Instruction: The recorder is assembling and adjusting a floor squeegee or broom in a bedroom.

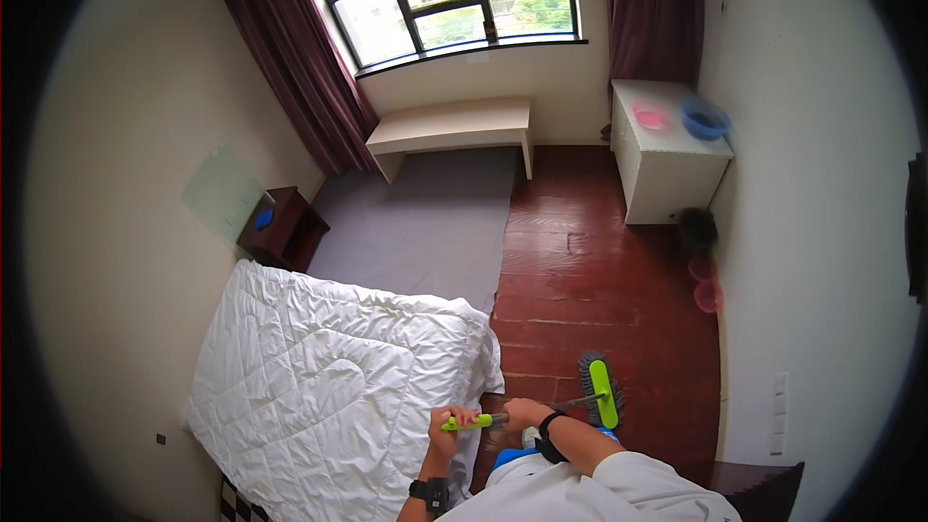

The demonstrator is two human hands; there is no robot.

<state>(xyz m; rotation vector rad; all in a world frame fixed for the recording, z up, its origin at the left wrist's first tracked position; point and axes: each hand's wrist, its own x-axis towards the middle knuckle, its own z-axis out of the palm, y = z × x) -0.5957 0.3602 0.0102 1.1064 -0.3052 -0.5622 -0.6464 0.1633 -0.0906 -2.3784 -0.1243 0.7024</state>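
A mop with a green and grey handle lies across in front of me, held in both hands. My left hand is closed round the green grip at its end. Farther along the pole, my right hand is wrapped round it too. The mop head, a bright green plate with a fringe of grey strands, rests on the red-brown wooden floor to the right of my hands. A white quilt on the bed lies close by on the left.
A dark nightstand holds a small blue thing. Under the window stands a low pale table beside a grey mat. At right, a white cabinet bears a blue basin and a pink one; a dark bin and pink basins sit along the wall.
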